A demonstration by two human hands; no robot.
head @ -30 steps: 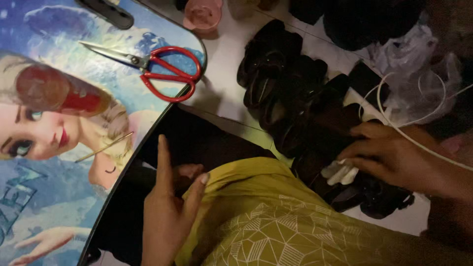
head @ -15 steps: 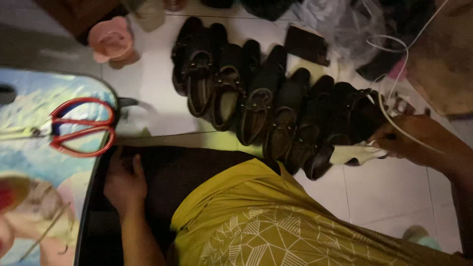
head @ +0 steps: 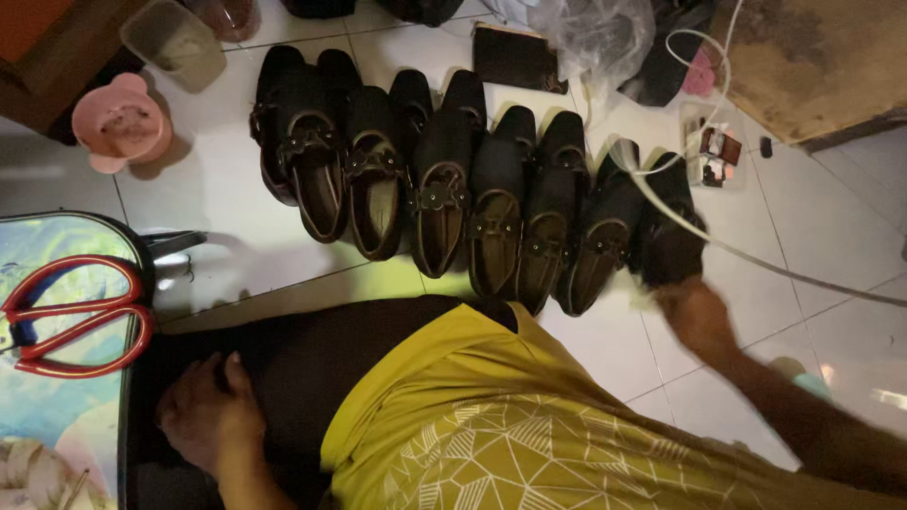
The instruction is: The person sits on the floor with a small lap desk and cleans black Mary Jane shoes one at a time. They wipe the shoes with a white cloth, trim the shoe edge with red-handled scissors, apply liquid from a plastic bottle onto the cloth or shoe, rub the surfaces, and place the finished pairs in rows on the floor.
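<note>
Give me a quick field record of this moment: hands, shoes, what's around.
left hand: resting flat on the dark-clothed lap, holds nothing
right hand: blurred, at the rightmost shoe of the row; grip cannot be told
shoes: dark row side by side on the white tile floor
white cable: runs across the floor past the right hand
red scissors: on the printed tray at left, untouched
pink cup: upper left on floor

I wear a mustard-yellow top (head: 529, 425) printed with thin pale lines that form angular, web-like shapes across the lower middle of the frame. Below it, dark, near-black cloth (head: 312, 368) covers my lap. My hands, left (head: 203, 416) and right (head: 694, 316), are bare, with no rings or watch showing, and my forearms are unsleeved.
</note>
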